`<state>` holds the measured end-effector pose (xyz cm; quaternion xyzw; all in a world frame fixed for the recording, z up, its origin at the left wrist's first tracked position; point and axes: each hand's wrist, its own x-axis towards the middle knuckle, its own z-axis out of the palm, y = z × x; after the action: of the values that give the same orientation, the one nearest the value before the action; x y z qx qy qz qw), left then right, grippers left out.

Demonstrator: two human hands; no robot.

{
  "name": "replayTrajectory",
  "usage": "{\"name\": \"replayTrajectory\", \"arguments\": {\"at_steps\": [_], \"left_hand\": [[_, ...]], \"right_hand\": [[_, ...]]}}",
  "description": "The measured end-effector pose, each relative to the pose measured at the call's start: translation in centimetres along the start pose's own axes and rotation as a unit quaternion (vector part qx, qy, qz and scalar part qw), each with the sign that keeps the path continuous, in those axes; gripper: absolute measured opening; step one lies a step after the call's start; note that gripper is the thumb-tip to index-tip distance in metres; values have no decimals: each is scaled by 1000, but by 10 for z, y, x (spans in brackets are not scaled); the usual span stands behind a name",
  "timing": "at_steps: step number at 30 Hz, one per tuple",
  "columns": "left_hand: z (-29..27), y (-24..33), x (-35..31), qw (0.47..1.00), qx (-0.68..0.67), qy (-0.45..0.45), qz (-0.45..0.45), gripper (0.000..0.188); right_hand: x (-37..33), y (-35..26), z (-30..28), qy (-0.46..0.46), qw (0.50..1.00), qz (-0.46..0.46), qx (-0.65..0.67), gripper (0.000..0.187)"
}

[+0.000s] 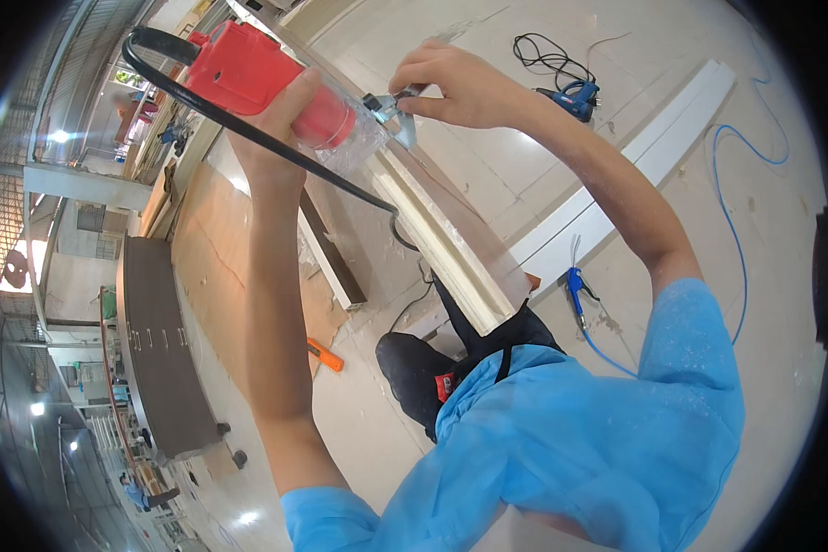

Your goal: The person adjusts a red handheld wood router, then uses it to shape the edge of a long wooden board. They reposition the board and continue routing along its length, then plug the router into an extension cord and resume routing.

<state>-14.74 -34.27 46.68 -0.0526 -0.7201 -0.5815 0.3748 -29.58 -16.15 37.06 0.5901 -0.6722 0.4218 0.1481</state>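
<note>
A red trim router [239,69] with a clear lower housing is tilted on its side at the upper left. My left hand [281,115] is wrapped round its body. From its back end a thick black cord [248,138] loops down across my left forearm. At the router's base end, my right hand [460,85] has its thumb and fingers closed on a metal guide bracket [400,124]; the exact grip point is partly hidden. Below the bracket, a long cream-coloured channelled profile [446,244] runs toward my lap.
On the tiled floor lie a blue corded power tool [572,99], a long white panel [630,166], a blue air blow gun [576,293] with its hose [738,230], and an orange-handled tool [325,355]. A dark panel [161,340] stands left. Another person [136,492] is far off, lower left.
</note>
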Motion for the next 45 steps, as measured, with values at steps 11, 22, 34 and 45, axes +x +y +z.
{"name": "replayTrajectory", "arguments": {"at_steps": [11, 22, 34, 45], "left_hand": [[1, 3, 2, 999, 42, -5, 19, 33], [-2, 0, 3, 1000, 4, -18, 3, 43], [-2, -2, 1, 1000, -14, -17, 12, 49], [-1, 0, 1, 1000, -21, -15, 6, 48]], "right_hand": [[-21, -6, 8, 232, 972, 13, -27, 26], [9, -22, 11, 43, 992, 34, -112, 24], [10, -11, 26, 89, 993, -52, -57, 14], [6, 0, 21, 90, 995, -33, -30, 13]]}}
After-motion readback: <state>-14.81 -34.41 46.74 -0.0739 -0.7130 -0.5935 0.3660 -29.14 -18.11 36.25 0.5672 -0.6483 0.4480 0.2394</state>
